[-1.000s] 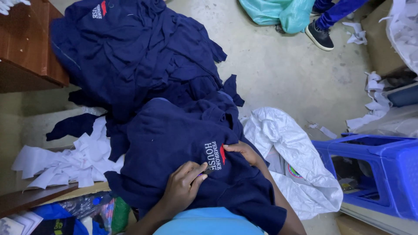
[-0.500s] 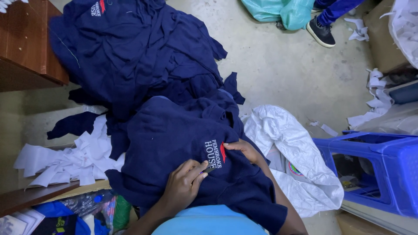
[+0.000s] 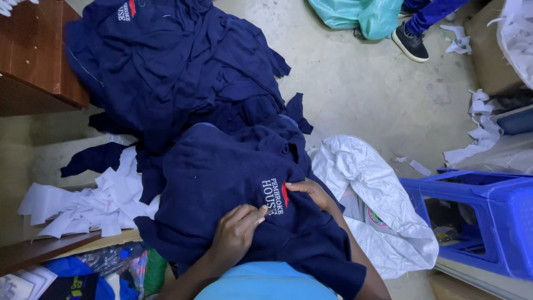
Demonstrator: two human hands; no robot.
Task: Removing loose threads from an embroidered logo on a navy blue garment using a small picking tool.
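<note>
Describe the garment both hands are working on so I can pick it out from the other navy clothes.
Start at the big navy heap below the brown table. Nearest the wearer lies a navy garment, with the left hand and right hand on it. Its white and red chest emblem sits between them.

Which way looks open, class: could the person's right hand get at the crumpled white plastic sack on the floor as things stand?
Probably yes. The right hand rests on the navy garment, and the white plastic sack lies right beside it, with nothing between them.
</note>
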